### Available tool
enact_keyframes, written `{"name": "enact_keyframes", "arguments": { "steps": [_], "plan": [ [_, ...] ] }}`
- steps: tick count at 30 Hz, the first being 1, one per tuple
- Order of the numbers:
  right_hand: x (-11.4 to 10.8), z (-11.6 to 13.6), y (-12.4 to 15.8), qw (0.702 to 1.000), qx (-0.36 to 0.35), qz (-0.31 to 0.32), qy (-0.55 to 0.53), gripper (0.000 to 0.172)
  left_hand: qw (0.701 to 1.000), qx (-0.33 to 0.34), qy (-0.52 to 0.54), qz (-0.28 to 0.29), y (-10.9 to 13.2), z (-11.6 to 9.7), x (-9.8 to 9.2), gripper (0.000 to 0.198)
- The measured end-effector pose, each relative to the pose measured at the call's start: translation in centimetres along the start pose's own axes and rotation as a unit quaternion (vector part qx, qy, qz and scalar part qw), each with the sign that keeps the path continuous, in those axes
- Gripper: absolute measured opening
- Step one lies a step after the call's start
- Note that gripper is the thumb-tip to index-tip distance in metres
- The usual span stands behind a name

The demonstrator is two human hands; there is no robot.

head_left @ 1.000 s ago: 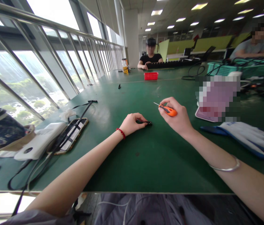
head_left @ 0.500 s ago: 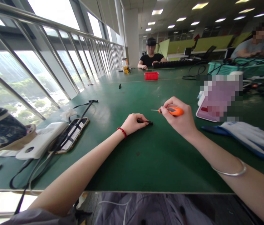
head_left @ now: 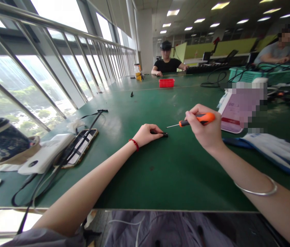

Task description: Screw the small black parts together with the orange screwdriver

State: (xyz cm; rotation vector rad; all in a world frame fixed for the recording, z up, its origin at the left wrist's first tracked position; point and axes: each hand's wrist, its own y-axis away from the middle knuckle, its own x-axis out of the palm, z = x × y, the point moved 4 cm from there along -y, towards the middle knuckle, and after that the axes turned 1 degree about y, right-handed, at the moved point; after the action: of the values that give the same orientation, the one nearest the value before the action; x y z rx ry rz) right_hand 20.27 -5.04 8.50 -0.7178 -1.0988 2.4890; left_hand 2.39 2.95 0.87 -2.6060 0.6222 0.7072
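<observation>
Near the middle of the green table (head_left: 140, 185), my left hand (head_left: 146, 136) pinches a small black part (head_left: 164, 134) between thumb and fingers. Most of that part is covered by the fingers, so its kind cannot be made out. To its right, my right hand (head_left: 205, 128) grips a screwdriver (head_left: 203, 118) with an orange and black handle. The thin metal shaft points left and slightly down, its tip above the table and close to the black part but apart from it.
At left lie a phone (head_left: 83, 151), a white device (head_left: 46, 154), black straps and a dark cup (head_left: 3, 137). Gloves (head_left: 273, 149) and a pinkish device (head_left: 233, 111) are at right. Farther off are a red bin (head_left: 166, 83), a teal basket (head_left: 276, 73) and two people.
My right hand has moved right with the screwdriver, whose tip now slants down more. My left hand stays in place. The person across the table has moved one hand outward.
</observation>
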Motion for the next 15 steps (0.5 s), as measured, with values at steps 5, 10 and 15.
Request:
{"name": "enact_keyframes", "arguments": {
  "steps": [5,10,15],
  "plan": [
    [0.04,0.16,0.12,1.000,-0.008,0.005,-0.009,0.028,1.000,-0.004,-0.008,0.002,-0.04,-0.04,-0.01,0.019],
    [0.32,0.20,0.24,0.999,-0.020,0.023,-0.017,0.028,1.000,-0.008,-0.010,0.003,0.00,-0.20,0.04,0.018],
    [0.91,0.19,0.44,0.998,-0.023,0.055,-0.016,0.027,1.000,-0.007,-0.014,0.004,0.04,-0.36,0.05,0.016]
  ]
}}
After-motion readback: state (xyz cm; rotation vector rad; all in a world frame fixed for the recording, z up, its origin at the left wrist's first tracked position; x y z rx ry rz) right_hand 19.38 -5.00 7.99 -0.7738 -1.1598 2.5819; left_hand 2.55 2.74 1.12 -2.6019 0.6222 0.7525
